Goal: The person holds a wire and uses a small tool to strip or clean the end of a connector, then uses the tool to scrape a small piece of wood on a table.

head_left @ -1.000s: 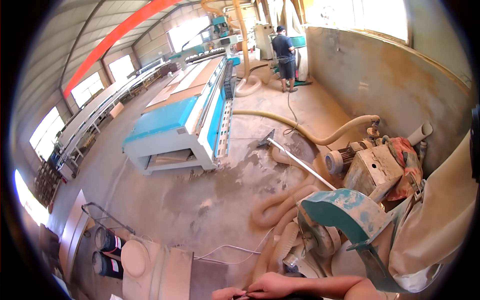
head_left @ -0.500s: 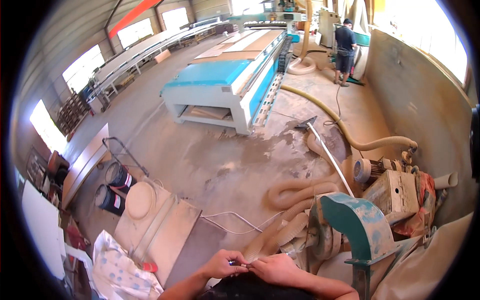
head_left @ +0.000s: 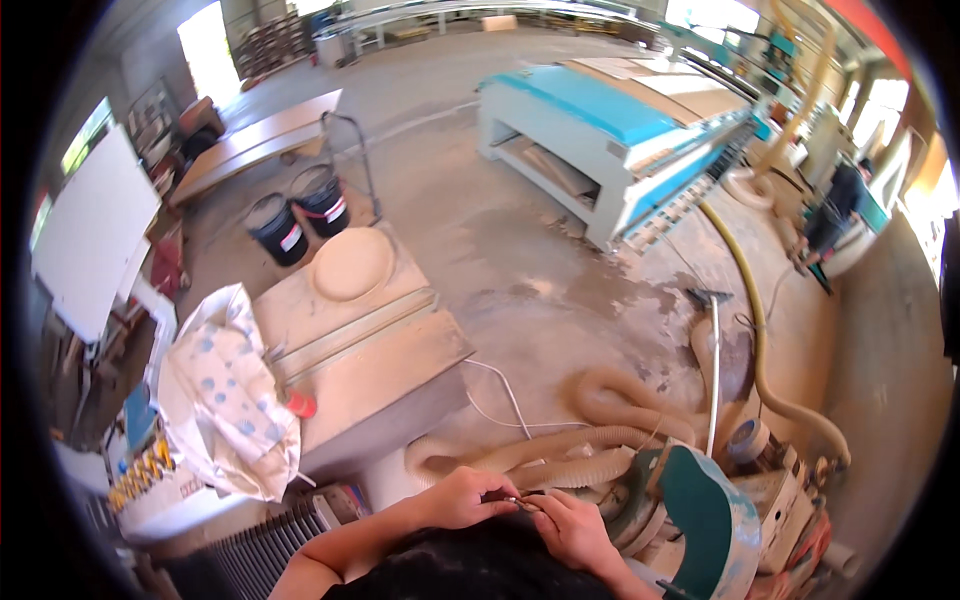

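Observation:
My left hand and my right hand meet in front of my dark clothing, low in the view. The fingertips of both are closed in a pinch around a small brownish object with a bright, shiny spot. Its kind is too small to make out, and the fingers cover part of it. Beyond the hands lie ribbed, dust-covered hoses. Close on the right of my right hand stands a curved green metal housing.
At left, a dusty flat-topped cabinet stands beside a spotted cloth sack. Two black buckets are behind it. A blue-and-white machine fills the far middle. A broom-like tool's white pole leans by the hoses. A person stands far right.
My view has swung left, so the machine and the person now appear farther right and the cabinet nearer the middle. Both hands stay together, and more of the small object shows between them.

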Tool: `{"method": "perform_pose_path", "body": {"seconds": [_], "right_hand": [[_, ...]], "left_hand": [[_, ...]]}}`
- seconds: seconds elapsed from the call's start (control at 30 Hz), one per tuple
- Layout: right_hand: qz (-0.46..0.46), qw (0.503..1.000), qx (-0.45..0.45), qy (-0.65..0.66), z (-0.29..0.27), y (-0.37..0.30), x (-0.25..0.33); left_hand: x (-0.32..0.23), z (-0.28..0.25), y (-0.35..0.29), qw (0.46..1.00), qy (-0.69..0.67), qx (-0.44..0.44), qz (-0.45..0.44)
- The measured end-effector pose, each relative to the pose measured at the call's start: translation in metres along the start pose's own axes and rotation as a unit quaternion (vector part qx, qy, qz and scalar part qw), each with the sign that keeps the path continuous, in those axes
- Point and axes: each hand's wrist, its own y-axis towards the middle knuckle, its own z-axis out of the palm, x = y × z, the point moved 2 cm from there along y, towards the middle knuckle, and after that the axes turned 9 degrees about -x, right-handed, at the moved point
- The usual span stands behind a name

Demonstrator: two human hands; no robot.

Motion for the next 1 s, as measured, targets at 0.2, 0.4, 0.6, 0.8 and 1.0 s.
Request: {"method": "perform_pose_path", "body": {"seconds": [0.2, 0.4, 0.6, 0.8, 1.0], "right_hand": [[0.007, 0.992, 0.121, 0.037, 0.04, 0.035, 0.031], [-0.006, 0.997, 0.061, 0.055, 0.081, 0.061, 0.05], [-0.045, 0.993, 0.106, 0.011, 0.092, 0.08, 0.085], [-0.02, 0.993, 0.063, 0.096, 0.075, 0.08, 0.041], [-0.135, 0.987, -0.016, 0.086, 0.029, 0.104, 0.001]], "left_hand": [[0.039, -0.035, -0.046, 0.993, -0.053, -0.062, -0.082], [0.065, -0.07, -0.09, 0.964, -0.159, -0.128, -0.173], [0.065, -0.09, -0.099, 0.968, -0.123, -0.126, -0.18], [0.056, -0.08, -0.067, 0.943, -0.209, -0.189, -0.178], [0.022, -0.049, -0.004, 0.93, -0.252, -0.235, -0.128]]}}
